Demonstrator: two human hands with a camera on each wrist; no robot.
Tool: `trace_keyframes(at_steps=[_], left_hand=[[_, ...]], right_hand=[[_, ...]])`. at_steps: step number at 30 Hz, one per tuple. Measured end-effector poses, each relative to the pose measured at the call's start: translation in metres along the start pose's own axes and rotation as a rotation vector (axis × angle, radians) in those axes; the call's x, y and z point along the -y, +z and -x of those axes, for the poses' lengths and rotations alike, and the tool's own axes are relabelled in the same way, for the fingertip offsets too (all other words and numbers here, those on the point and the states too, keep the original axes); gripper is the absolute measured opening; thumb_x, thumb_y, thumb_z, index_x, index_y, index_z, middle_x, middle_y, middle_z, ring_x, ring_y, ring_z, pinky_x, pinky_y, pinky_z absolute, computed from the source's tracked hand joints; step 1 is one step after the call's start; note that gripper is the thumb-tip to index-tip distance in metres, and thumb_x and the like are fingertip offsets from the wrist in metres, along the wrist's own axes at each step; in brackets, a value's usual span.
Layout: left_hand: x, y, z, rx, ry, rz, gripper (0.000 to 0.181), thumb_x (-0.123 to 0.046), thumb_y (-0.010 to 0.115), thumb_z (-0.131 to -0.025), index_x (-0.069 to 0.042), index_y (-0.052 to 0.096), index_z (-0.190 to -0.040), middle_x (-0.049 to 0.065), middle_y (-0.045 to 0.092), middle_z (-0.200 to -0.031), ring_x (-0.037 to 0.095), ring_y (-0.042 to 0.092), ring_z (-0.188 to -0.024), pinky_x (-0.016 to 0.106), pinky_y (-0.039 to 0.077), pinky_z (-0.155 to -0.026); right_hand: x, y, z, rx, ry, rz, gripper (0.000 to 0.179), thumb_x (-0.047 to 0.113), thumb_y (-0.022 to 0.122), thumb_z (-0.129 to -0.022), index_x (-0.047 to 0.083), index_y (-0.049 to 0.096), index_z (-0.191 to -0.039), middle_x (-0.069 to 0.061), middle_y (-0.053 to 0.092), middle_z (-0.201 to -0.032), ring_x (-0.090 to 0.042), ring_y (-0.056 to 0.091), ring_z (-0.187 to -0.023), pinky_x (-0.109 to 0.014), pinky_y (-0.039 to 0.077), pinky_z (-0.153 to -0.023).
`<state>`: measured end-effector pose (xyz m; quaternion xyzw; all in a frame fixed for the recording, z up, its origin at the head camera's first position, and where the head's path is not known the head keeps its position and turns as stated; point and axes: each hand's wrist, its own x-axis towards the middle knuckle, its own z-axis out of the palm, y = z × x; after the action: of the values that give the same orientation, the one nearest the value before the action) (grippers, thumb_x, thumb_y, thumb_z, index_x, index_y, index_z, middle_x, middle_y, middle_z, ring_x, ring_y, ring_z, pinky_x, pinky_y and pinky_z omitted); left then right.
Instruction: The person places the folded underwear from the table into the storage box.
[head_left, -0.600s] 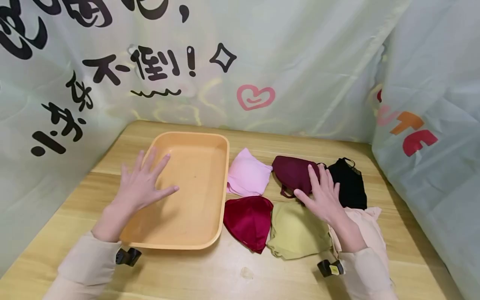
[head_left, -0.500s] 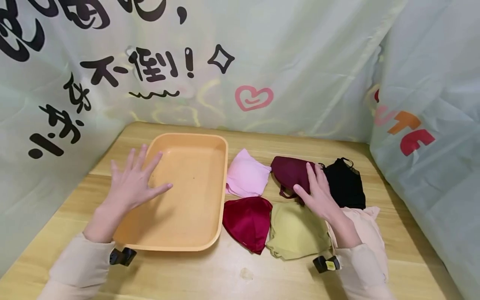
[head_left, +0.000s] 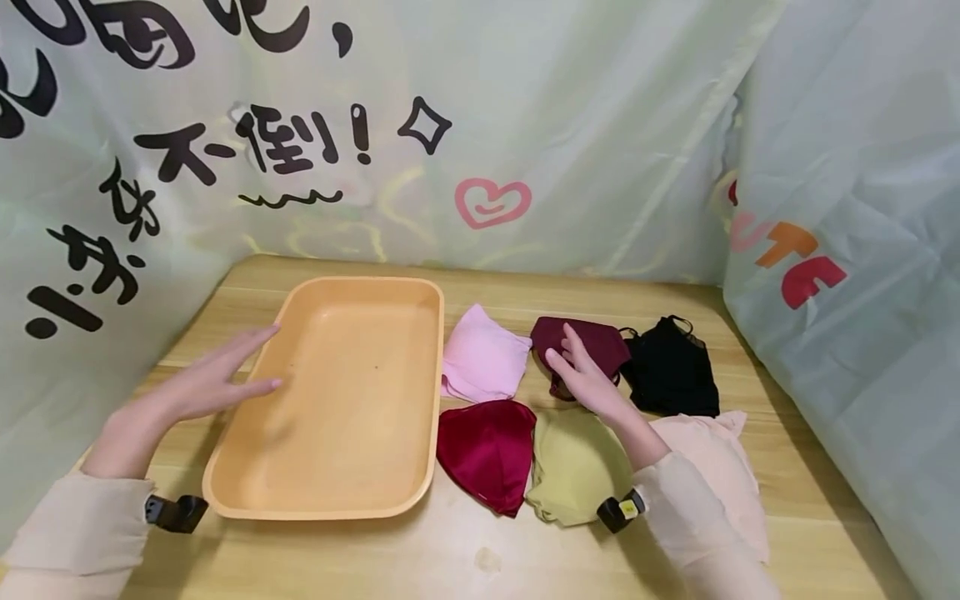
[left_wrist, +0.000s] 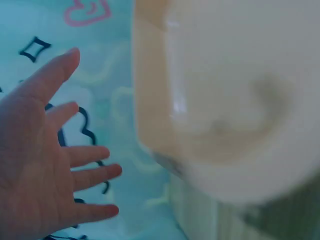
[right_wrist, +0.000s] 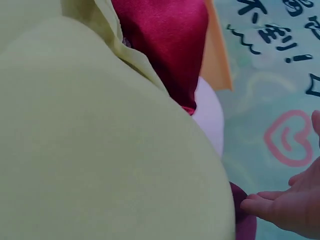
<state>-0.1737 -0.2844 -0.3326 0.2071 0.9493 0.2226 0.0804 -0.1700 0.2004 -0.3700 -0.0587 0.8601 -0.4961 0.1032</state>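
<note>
An orange plastic tray [head_left: 360, 417] stands on the left with nothing in it. My left hand [head_left: 202, 379] hovers by its left rim, fingers extended and thumb apart; in the left wrist view the hand [left_wrist: 40, 165] is spread and holds nothing. Folded bras lie right of the tray: light pink [head_left: 486, 358], maroon [head_left: 551, 333], black [head_left: 671, 371], dark red satin [head_left: 487, 454], olive green [head_left: 573, 467] and pale peach [head_left: 712, 458]. Over the maroon and olive ones my right hand [head_left: 592, 383] hangs with fingers extended, gripping nothing. Whether it touches the maroon bra is unclear.
A wooden table [head_left: 360, 558] carries everything. Printed pale cloth [head_left: 600, 150] hangs behind it and on both sides. Each wrist wears a small black camera, such as the left wrist camera [head_left: 176, 513].
My left hand has moved left from above the tray to its left rim and turned onto its edge. The right hand has shifted slightly left. The head view has shifted a little.
</note>
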Motion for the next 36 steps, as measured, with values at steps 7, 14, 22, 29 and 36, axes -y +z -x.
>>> trace_keyframes(at_steps=[7,14,22,29,36], left_hand=[[0.029,0.003,-0.002,0.043,0.004,0.116,0.073,-0.032,0.056,-0.090,-0.005,0.016,-0.145,0.029,0.017,-0.145,0.053,0.024,-0.125,0.066,0.020,-0.096],[0.052,0.003,-0.003,0.141,0.021,0.283,0.067,-0.021,0.052,-0.092,0.000,0.016,-0.144,0.033,0.017,-0.142,0.055,0.031,-0.120,0.062,0.032,-0.092],[0.075,0.017,-0.019,0.141,0.070,0.488,0.066,-0.014,0.054,-0.091,0.000,0.018,-0.144,0.030,0.016,-0.145,0.049,0.028,-0.125,0.027,0.039,-0.093],[0.090,0.026,-0.022,0.119,0.053,0.565,0.066,-0.009,0.057,-0.089,0.003,0.020,-0.142,0.030,0.019,-0.144,0.044,0.027,-0.125,0.013,0.036,-0.089],[0.090,0.028,-0.025,0.137,0.056,0.611,0.067,-0.008,0.056,-0.088,0.005,0.018,-0.142,0.032,0.018,-0.143,0.043,0.026,-0.125,0.012,0.035,-0.087]], right_hand=[[0.006,0.013,-0.025,0.123,0.125,-0.020,0.071,0.031,0.039,-0.097,0.003,-0.006,-0.145,-0.032,0.026,-0.140,-0.040,0.027,-0.130,-0.052,0.026,-0.103],[0.003,0.029,-0.045,0.241,0.212,-0.115,0.073,0.027,0.040,-0.097,-0.001,-0.010,-0.143,-0.030,0.006,-0.146,-0.042,0.018,-0.132,-0.053,0.025,-0.104],[-0.001,0.028,-0.046,0.277,0.252,-0.239,0.074,0.029,0.039,-0.097,0.001,-0.013,-0.143,-0.031,0.007,-0.145,-0.045,0.027,-0.127,-0.054,0.024,-0.104],[-0.002,0.033,-0.053,0.245,0.232,-0.443,0.067,0.023,0.038,-0.097,0.004,-0.005,-0.144,-0.032,0.017,-0.139,-0.042,0.035,-0.123,-0.052,0.026,-0.104],[-0.003,0.043,-0.062,0.163,0.171,-0.635,0.055,0.006,0.042,-0.093,0.004,0.016,-0.141,-0.005,0.043,-0.102,-0.008,0.051,-0.081,-0.028,0.042,-0.083]])
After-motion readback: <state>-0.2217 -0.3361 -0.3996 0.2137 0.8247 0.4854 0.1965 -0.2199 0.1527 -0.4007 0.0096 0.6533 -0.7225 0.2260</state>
